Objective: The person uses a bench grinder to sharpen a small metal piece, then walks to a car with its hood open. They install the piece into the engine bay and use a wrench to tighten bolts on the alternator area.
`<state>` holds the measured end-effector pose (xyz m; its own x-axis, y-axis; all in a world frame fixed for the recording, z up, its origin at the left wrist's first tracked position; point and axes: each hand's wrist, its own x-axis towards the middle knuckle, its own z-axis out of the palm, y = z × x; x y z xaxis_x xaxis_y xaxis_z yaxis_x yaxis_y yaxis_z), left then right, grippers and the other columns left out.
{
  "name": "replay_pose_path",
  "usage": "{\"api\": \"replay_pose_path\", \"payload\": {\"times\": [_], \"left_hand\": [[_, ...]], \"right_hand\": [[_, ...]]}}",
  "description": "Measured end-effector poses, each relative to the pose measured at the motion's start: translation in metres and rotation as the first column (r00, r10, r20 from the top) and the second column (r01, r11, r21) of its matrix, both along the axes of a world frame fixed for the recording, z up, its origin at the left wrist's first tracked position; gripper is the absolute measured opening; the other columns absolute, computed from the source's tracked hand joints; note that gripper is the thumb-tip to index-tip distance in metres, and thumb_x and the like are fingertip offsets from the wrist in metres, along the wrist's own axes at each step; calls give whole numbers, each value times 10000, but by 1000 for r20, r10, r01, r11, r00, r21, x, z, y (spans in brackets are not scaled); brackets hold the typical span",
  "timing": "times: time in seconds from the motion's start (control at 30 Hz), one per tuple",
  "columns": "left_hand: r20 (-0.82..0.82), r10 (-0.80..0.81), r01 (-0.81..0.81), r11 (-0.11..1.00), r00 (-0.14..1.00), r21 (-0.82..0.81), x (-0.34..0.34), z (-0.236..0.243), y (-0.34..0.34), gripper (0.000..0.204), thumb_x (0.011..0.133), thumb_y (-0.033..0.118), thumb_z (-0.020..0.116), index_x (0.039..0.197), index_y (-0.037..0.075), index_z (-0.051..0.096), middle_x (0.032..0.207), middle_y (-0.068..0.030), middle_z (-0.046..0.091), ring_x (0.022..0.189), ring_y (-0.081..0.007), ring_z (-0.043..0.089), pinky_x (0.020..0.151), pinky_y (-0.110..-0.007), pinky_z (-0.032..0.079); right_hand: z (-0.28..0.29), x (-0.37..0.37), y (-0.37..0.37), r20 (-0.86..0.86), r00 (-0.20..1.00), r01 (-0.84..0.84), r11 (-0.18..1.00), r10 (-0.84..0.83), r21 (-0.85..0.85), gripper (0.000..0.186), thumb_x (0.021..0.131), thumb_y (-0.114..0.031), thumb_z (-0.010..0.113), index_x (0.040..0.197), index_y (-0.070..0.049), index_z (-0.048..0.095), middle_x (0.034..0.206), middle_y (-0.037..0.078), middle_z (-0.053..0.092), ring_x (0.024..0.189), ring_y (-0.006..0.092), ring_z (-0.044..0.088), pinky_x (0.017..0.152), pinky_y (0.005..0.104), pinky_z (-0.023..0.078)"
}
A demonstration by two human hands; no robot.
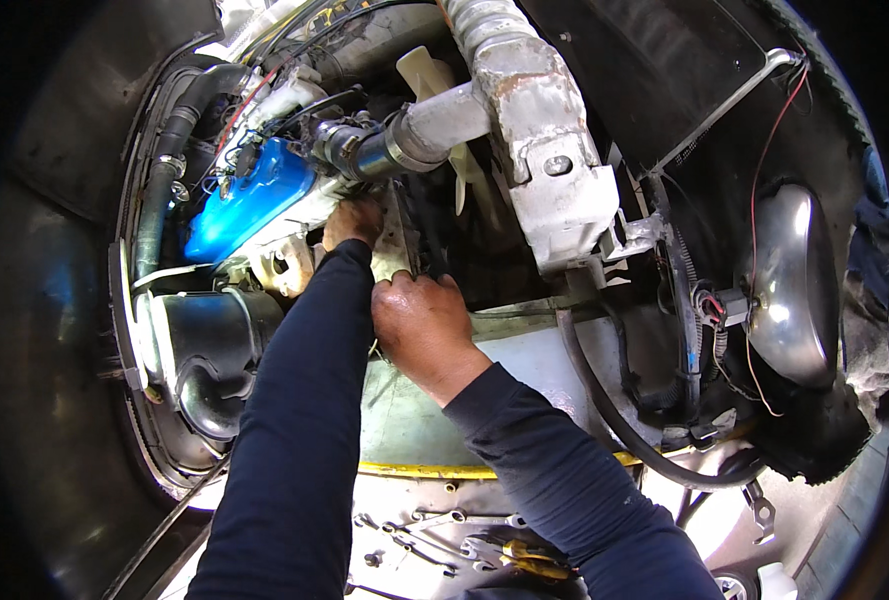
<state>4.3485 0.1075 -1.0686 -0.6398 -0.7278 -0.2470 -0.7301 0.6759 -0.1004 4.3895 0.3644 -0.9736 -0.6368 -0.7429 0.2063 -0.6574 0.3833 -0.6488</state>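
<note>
Deep in an engine bay, my left hand (354,222) reaches in beside the engine, just right of the blue engine cover (254,200). Its fingers are mostly hidden among the parts, so what they touch does not show. Closer to me, my right hand (419,325) is closed, knuckles up, against the edge of a dirty metal plate (394,235). Whatever its curled fingers hold is out of sight. Pale fan blades (459,180) stand to the right of both hands, and a hose with a metal clamp (389,152) runs above them.
A silver-painted pipe assembly (559,150) hangs over the right side. Left of my arms sits a black canister (209,335). A headlamp (794,285) with loose wires is at far right. Wrenches (454,517) and yellow-handled pliers (534,560) lie below the yellow-edged panel (394,468).
</note>
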Motion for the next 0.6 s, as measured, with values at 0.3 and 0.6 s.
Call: {"api": "replay_pose_path", "payload": {"times": [0.3,0.6], "left_hand": [[-174,-14,22,999,985,44,9,-13,-25,673,977,651,464,1283,101,704,1264,-224,699,1248,-392,636,1037,-482,500],[-213,248,-240,969,945,63,0,11,8,675,937,639,526,1224,66,736,1251,-208,713,1226,-386,652,1030,-463,507]], "right_hand": [[2,-4,2,23,1000,-4,1000,4,0,72,830,-130,652,819,-88,710,827,111,706,765,292,717,727,444,515],[0,-1,1,34,999,-8,1000,8,-16,82,842,-138,651,828,-84,712,836,112,711,777,291,720,746,445,524]]}}
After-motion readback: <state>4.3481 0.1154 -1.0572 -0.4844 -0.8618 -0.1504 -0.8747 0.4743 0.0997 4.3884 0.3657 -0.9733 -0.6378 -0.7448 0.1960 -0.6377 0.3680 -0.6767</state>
